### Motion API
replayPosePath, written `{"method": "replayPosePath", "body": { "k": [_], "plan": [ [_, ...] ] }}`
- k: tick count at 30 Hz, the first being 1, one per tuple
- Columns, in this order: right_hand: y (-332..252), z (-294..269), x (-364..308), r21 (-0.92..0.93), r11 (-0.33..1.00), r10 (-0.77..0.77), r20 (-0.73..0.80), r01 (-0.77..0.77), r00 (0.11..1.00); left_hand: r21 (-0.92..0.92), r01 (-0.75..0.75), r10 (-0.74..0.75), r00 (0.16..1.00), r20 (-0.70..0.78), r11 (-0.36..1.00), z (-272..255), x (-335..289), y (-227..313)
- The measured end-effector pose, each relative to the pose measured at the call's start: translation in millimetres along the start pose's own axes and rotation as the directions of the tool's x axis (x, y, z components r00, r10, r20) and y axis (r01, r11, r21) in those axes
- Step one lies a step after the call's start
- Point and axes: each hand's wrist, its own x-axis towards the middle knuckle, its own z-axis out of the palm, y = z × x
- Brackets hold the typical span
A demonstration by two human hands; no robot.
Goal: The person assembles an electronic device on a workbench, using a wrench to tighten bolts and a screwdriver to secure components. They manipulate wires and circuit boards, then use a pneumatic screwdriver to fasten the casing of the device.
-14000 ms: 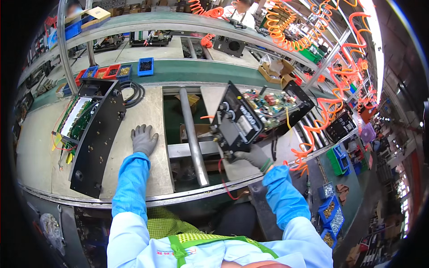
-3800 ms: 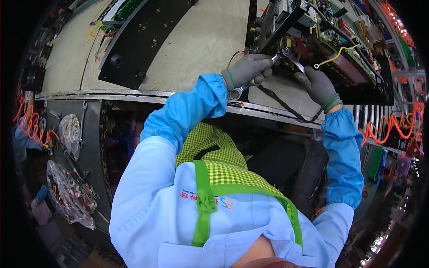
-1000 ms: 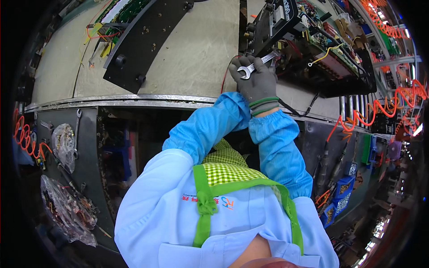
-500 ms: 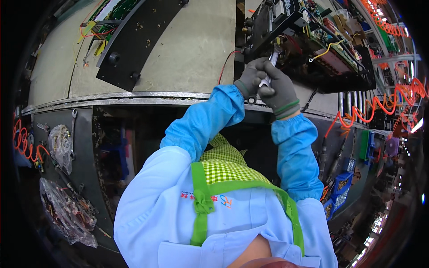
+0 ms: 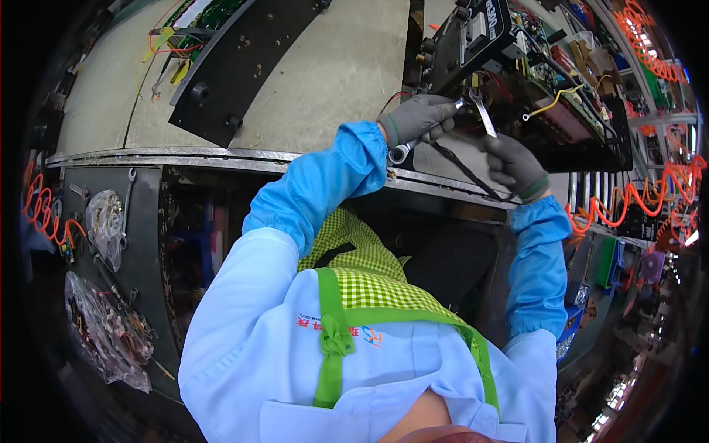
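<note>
My left hand (image 5: 419, 119), in a grey glove, is closed around a wrench whose ring end (image 5: 399, 153) sticks out below the fist. Its other end points up toward the black-cased electrical unit (image 5: 461, 46). My right hand (image 5: 515, 165), gloved too and slightly blurred, grips the lower part of a second wrench (image 5: 484, 115). That wrench's jaw is up at the unit's lower front edge, close to the first wrench's tip. Whether either tool sits on a fastener I cannot make out. A yellow wire (image 5: 550, 104) with a ring terminal hangs from the unit's open side, among circuit boards.
A curved black panel (image 5: 249, 68) lies on the bench at left, beside a green circuit board (image 5: 198, 35). Another wrench (image 5: 128, 203) and plastic bags of parts (image 5: 107, 336) lie on the lower left surface. Orange coiled hoses (image 5: 628, 203) hang at right, above blue bins (image 5: 572, 325).
My hands were together around one wrench; now they are apart. My right hand has moved right and down, with a second wrench now visible in it. My left hand has shifted slightly left.
</note>
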Motion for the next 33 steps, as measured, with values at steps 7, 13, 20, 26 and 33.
{"method": "replayPosePath", "body": {
  "k": [7, 13, 20, 26, 33],
  "plan": [
    [-39.5, -83.3, 17.7, -0.196, 0.977, 0.027, -0.293, -0.087, 0.956, -0.040, 0.084, -0.083, 0.996, 0.031, 0.996, -4.5, 0.3, 9.9],
    [-3.7, -87.9, 34.4, -0.312, 0.939, -0.259, -0.365, 0.144, 0.894, -0.024, 0.099, -0.095, 0.989, 0.114, 0.995, -16.8, 4.0, 9.5],
    [31.6, -87.3, 22.4, -0.104, 0.954, -0.298, -0.413, 0.281, 0.860, 0.034, 0.108, -0.108, 0.994, -0.003, 0.994, 5.2, -4.2, 23.9],
    [19.6, -35.2, -17.0, 0.284, 0.852, -0.411, -0.156, 0.439, 0.898, -0.015, 0.008, -0.008, 1.000, -0.025, 1.000, 7.3, -1.1, -0.4],
    [66.8, 66.4, -27.9, 0.678, 0.676, -0.293, -0.114, 0.290, 0.949, -0.105, -0.248, 0.210, 0.936, -0.283, 0.963, 55.5, -0.9, -37.2]
  ]
}}
